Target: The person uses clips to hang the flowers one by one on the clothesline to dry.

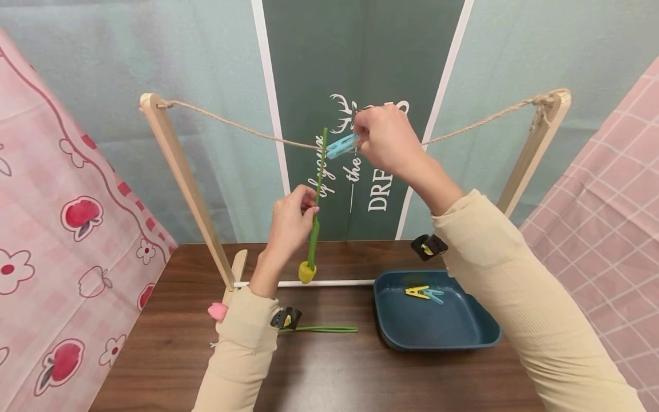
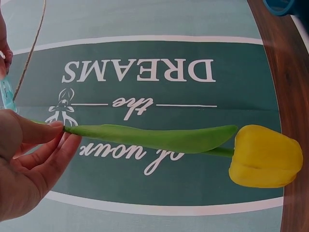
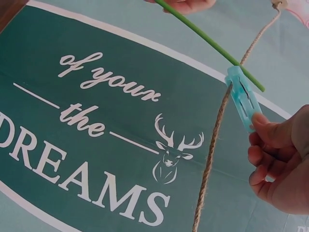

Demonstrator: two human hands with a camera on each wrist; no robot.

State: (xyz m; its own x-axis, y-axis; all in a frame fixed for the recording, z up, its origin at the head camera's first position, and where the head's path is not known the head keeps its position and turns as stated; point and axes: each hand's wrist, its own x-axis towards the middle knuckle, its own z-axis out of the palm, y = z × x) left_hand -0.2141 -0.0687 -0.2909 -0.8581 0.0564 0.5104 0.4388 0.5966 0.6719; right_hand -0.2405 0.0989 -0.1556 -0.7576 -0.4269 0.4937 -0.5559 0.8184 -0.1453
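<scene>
A yellow artificial tulip (image 2: 265,155) hangs head down, its green stem (image 1: 321,166) rising across the rope (image 1: 247,130). My left hand (image 1: 293,220) pinches the stem between thumb and fingers, partway up. In the right wrist view, a light blue clothespin (image 3: 241,96) has its tip at the rope, right beside the stem's upper end. My right hand (image 1: 388,137) pinches the clothespin's rear end between thumb and fingers. The left wrist view shows the tulip's long leaf (image 2: 159,137) below my fingers.
The rope spans two wooden posts (image 1: 180,183); a white rod (image 1: 329,283) runs low between them. A blue tray (image 1: 437,332) holds a yellow clothespin (image 1: 416,292) and a blue one (image 1: 434,295). A pink tulip (image 1: 218,311) lies on the table at left, partly behind my sleeve.
</scene>
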